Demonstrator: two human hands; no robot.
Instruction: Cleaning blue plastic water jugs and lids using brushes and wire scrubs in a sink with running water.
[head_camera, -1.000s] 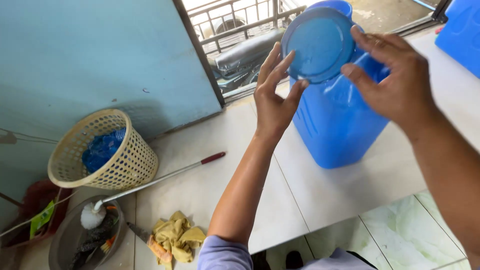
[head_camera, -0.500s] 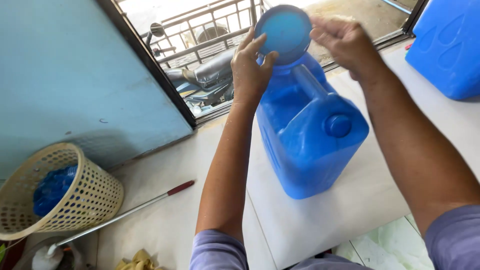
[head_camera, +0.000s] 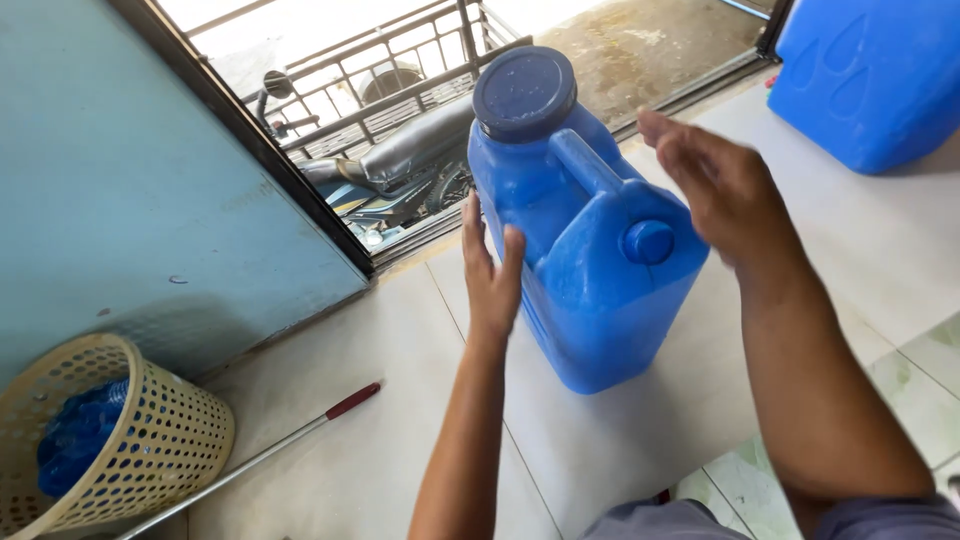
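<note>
A basket (head_camera: 110, 440) sits at the floor's left edge beside a pole (head_camera: 270, 455). The left hand (head_camera: 490, 270), fingers together and flat, touches the jug (head_camera: 585, 260) standing mid-floor, lid (head_camera: 524, 92) on. The right hand (head_camera: 725, 185) hovers beside it, fingers loosely apart, holding nothing.

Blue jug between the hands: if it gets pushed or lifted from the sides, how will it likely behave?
The blue jug looks like rigid moulded plastic, so it probably holds its shape. Its flat base and squat body suggest it slides rather than rolls. The walls look smooth, so the left hand may slip; the handle seems safer. Weight cannot be judged.
</note>
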